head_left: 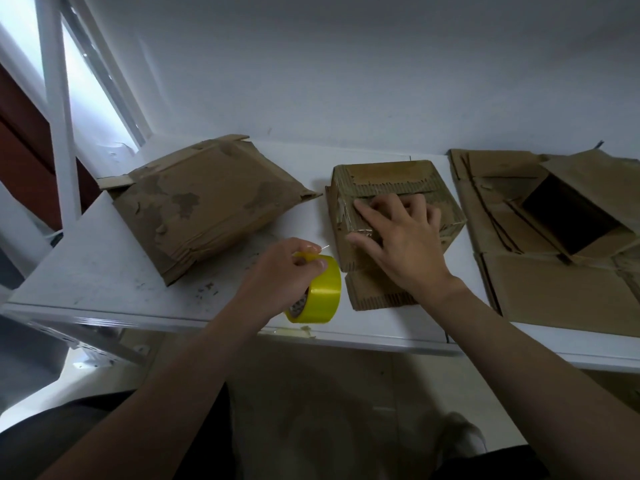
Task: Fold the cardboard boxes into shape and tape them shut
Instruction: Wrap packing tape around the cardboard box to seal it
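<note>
1. Count: one yellow tape roll (pixel 322 292), one folded box (pixel 391 188) mid-counter (pixel 104 268), one flat-cardboard stack (pixel 204 209) on the left, one flat pile (pixel 540 285) on the right with an open box (pixel 568 216) on it.
2. Folded box sits under right hand (pixel 405 244); fingers (pixel 374 216) spread flat on its top.
3. Left hand (pixel 277 271) curls round tape roll, held on edge just beside the box's near-left corner.

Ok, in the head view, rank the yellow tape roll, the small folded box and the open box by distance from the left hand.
1. yellow tape roll, gripped in the left hand.
2. small folded box, just to its right, under the right hand.
3. open box, far right.
</note>
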Available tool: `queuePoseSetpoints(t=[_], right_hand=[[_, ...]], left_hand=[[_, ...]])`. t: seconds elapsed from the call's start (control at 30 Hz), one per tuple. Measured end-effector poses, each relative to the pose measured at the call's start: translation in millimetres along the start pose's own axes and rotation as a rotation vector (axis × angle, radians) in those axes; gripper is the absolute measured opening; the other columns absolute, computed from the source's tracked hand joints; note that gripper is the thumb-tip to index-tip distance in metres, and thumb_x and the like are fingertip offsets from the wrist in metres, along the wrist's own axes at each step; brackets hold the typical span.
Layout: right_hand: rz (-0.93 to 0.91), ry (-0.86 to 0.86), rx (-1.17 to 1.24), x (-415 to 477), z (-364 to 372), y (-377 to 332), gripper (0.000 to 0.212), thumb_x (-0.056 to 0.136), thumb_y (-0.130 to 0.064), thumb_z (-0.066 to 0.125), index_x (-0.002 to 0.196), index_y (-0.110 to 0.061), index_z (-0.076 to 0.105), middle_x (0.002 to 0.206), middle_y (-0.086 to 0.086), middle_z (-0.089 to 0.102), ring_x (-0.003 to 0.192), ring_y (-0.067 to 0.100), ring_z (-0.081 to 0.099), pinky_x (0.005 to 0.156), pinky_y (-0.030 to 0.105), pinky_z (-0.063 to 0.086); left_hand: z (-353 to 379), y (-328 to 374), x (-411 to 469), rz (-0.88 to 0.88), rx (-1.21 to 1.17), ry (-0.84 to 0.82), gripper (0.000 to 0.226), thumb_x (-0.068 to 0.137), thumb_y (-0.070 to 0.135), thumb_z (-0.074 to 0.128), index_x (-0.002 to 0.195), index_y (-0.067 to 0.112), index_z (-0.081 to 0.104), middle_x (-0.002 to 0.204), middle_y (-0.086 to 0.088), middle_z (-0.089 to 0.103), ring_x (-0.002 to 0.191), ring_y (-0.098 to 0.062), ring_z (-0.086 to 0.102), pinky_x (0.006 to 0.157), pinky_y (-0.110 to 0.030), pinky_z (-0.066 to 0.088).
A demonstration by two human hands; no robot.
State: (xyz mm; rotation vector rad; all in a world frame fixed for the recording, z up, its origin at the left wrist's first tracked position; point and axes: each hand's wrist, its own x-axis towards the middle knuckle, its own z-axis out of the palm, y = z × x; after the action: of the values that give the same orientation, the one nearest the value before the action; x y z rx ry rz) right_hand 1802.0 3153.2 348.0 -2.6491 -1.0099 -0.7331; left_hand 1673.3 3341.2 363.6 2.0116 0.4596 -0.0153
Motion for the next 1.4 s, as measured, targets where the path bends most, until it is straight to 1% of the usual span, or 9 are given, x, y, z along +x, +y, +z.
queuePoseSetpoints(t=[0.33, 0.63, 0.87, 1.0, 1.07, 1.17, 1.23, 1.3, 1.4], right_hand=[[0.136, 0.04, -0.074, 3, 18, -25, 0.066, 0.075, -0.062, 0.062, 0.133, -0.03, 0.061, 0.122, 0.002, 0.055, 0.106, 0.033, 0.045, 0.09, 0.048, 0.034], [0.158, 0.064, -0.076, 6, 13, -31, 0.053, 0.09, -0.055, 0.052, 0.131, -0.022, 0.063, 0.12, 0.006, 0.056, 0.106, 0.033, 0.047, 0.088, 0.047, 0.033], [0.107, -0.086, 0.211, 2, -5, 2, 0.061, 0.082, -0.04, 0.059, 0.139, -0.019, 0.06, 0.127, 0.009, 0.053, 0.115, 0.033, 0.043, 0.104, 0.047, 0.03], [0.106, -0.029, 0.236, -6, -17, 20, 0.054, 0.088, -0.023, 0.067, 0.139, -0.01, 0.057, 0.131, 0.013, 0.055, 0.119, 0.036, 0.044, 0.106, 0.051, 0.036], [0.104, 0.024, 0.32, -10, -26, 20, 0.051, 0.09, -0.032, 0.07, 0.137, -0.018, 0.059, 0.132, 0.005, 0.052, 0.118, 0.028, 0.039, 0.102, 0.044, 0.036], [0.097, 0.009, 0.554, -8, -43, 14, 0.046, 0.088, -0.055, 0.064, 0.128, -0.033, 0.065, 0.123, -0.011, 0.051, 0.113, 0.011, 0.035, 0.097, 0.032, 0.035], [0.116, -0.159, 0.694, -6, -52, 12, 0.047, 0.083, -0.061, 0.066, 0.124, -0.039, 0.067, 0.118, -0.017, 0.053, 0.114, 0.01, 0.037, 0.097, 0.021, 0.033], [0.136, -0.328, 0.755, -6, -57, 10, 0.035, 0.083, -0.054, 0.073, 0.116, -0.046, 0.068, 0.117, -0.018, 0.058, 0.117, 0.01, 0.039, 0.093, 0.017, 0.03], [0.194, -0.333, 0.92, -4, -63, 7, 0.02, 0.086, -0.033, 0.078, 0.096, -0.049, 0.07, 0.107, -0.013, 0.067, 0.109, 0.008, 0.054, 0.087, 0.019, 0.04]], left_hand=[[2, 0, 0, -0.013, -0.01, -0.007, 0.012, 0.092, 0.04, 0.067, 0.091, 0.049, 0.059, 0.105, 0.025, 0.055, 0.103, -0.011, 0.06, 0.095, -0.05, 0.055], [1, 0, 1, -0.001, -0.032, -0.01, 0.011, 0.092, 0.04, 0.067, 0.091, 0.049, 0.06, 0.104, 0.024, 0.054, 0.102, -0.009, 0.059, 0.095, -0.049, 0.055], [0, 8, -5, 0.015, -0.099, 0.0, 0.012, 0.093, 0.037, 0.068, 0.098, 0.047, 0.064, 0.109, 0.021, 0.057, 0.103, -0.016, 0.062, 0.092, -0.052, 0.056], [4, 18, -9, 0.015, -0.194, -0.044, 0.02, 0.096, 0.025, 0.066, 0.103, 0.044, 0.065, 0.117, 0.005, 0.059, 0.098, -0.026, 0.068, 0.082, -0.05, 0.062], [7, 23, -10, 0.033, -0.22, -0.068, 0.023, 0.097, 0.022, 0.065, 0.11, 0.04, 0.065, 0.116, -0.001, 0.062, 0.09, -0.028, 0.071, 0.075, -0.046, 0.064], [11, 30, -14, 0.103, -0.247, -0.115, 0.025, 0.099, 0.017, 0.062, 0.114, 0.037, 0.064, 0.113, -0.002, 0.065, 0.086, -0.023, 0.071, 0.063, -0.031, 0.062], [15, 35, -17, 0.158, -0.256, -0.129, 0.027, 0.1, 0.016, 0.06, 0.114, 0.039, 0.062, 0.112, 0.002, 0.063, 0.091, -0.019, 0.069, 0.061, -0.025, 0.059], [20, 40, -20, 0.214, -0.269, -0.133, 0.029, 0.101, 0.014, 0.058, 0.114, 0.04, 0.058, 0.112, 0.008, 0.061, 0.092, -0.012, 0.068, 0.061, -0.023, 0.059], [25, 44, -21, 0.299, -0.259, -0.162, 0.031, 0.102, 0.01, 0.055, 0.115, 0.038, 0.054, 0.112, 0.008, 0.058, 0.091, 0.003, 0.066, 0.061, -0.022, 0.058]])
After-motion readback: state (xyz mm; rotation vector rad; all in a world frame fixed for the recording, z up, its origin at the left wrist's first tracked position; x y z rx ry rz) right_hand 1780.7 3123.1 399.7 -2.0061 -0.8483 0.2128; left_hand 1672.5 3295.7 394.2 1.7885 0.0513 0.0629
